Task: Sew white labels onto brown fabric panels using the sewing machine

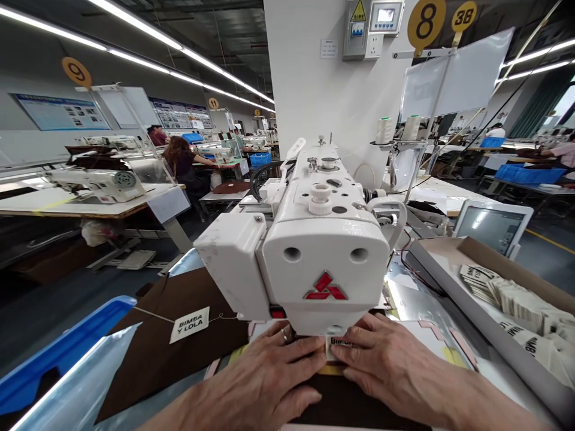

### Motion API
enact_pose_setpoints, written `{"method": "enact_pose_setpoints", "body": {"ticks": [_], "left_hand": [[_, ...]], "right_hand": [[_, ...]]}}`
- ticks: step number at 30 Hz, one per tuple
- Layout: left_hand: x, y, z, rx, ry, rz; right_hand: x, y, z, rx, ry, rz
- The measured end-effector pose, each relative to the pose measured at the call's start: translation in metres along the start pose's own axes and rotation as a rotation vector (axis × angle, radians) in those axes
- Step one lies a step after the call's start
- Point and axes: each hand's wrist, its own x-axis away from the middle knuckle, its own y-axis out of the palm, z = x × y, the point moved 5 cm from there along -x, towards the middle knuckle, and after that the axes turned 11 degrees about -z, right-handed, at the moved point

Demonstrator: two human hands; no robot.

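The left hand and right hand lie palm down, fingers spread, close together, pinning a small white cloth label on a dark brown sheet. The label sits between the fingertips, just below the glossy white sewing machine head.

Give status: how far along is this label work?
Done, it seems: a white BIMBA Y LOLA label lies on the brown panel at left, thread trailing from it. In hand: the left hand and right hand press a second label on a brown panel under the Mitsubishi sewing machine head. Left: a cardboard tray at right holds a pile of labels.
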Motion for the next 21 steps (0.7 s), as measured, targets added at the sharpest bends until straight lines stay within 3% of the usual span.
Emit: {"method": "enact_pose_setpoints", "body": {"ticks": [5, 10, 15, 21], "left_hand": [[0.0008, -0.0001, -0.0004, -0.048, -0.021, -0.085], [0.0033, 0.0023, 0.0019, -0.022, 0.01, -0.015], [-0.0003, 0.0024, 0.0051, 0.022, 0.003, -0.068], [-0.0045, -0.0009, 0.0044, 0.117, -0.027, -0.032]], "right_hand": [[0.0026, 0.0026, -0.0001, 0.008, 0.012, -0.017], [0.0016, 0.0035, -0.0021, 0.006, 0.023, -0.004], [0.0035, 0.0051, -0.0026, 0.018, 0.048, 0.001], [0.006, 0.0091, -0.0009, 0.005, 0.056, -0.031]]}}
